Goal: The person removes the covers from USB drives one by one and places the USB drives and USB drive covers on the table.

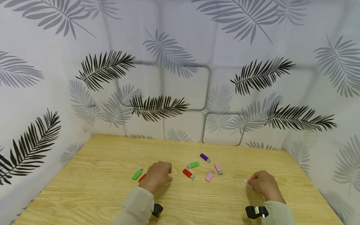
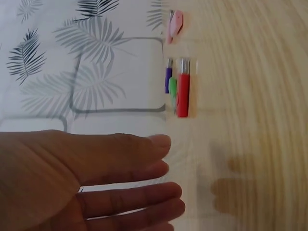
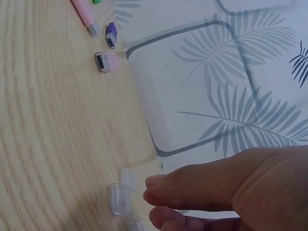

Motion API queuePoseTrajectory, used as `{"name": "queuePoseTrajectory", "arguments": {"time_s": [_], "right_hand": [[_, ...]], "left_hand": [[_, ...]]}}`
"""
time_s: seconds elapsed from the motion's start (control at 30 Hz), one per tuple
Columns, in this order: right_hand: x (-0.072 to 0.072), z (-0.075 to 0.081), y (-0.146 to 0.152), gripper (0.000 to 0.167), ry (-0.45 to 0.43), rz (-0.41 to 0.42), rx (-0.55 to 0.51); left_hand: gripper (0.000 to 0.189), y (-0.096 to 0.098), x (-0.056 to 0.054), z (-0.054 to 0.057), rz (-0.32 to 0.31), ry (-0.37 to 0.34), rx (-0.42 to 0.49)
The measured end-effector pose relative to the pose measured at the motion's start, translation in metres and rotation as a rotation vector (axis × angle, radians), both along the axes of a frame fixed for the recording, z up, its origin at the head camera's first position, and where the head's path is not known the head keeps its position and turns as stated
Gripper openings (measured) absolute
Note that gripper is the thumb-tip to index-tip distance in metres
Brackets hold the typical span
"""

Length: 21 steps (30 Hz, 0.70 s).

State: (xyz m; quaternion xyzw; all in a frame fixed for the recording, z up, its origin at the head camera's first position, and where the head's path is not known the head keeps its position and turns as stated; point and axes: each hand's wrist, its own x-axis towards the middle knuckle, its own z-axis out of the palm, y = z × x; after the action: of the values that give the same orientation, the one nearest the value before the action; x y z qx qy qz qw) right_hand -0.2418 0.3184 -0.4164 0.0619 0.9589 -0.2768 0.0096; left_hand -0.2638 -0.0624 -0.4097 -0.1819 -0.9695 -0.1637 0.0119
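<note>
My left hand [image 1: 158,175] hovers over the table's left part, fingers loosely extended and holding nothing. Beside it, partly covered by the wrist, lies a red USB stick [image 1: 142,178], with a green USB stick [image 1: 137,173] to its left. To its right are another red USB stick [image 1: 187,173] and a second green one. My right hand [image 1: 264,184] is on the right side, thumb and fingers close together with nothing visible between them. Several clear plastic caps [image 3: 119,198] lie on the table just beyond its fingertips.
In the middle of the wooden table [image 1: 180,203] lie a green USB stick [image 1: 194,164], a purple USB stick [image 1: 204,157] and two pink USB sticks, one nearer [image 1: 209,176] and one farther [image 1: 217,168]. A leaf-patterned curtain [image 1: 180,81] hangs behind the table and along its sides.
</note>
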Motion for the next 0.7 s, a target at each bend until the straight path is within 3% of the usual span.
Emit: {"name": "queuePoseTrajectory", "arguments": {"time_s": [0.27,0.47,0.7], "right_hand": [[0.001,0.011,-0.001,0.016,0.013,0.012,-0.010],[0.002,0.013,-0.004,0.015,0.031,0.009,-0.039],[0.001,0.014,-0.006,0.014,0.049,0.026,-0.015]], "left_hand": [[0.031,0.022,-0.007,-0.006,-0.105,-0.057,0.004],[0.034,0.038,-0.015,-0.010,-0.125,-0.005,-0.071],[0.039,0.053,-0.019,-0.011,-0.142,-0.027,-0.083]]}}
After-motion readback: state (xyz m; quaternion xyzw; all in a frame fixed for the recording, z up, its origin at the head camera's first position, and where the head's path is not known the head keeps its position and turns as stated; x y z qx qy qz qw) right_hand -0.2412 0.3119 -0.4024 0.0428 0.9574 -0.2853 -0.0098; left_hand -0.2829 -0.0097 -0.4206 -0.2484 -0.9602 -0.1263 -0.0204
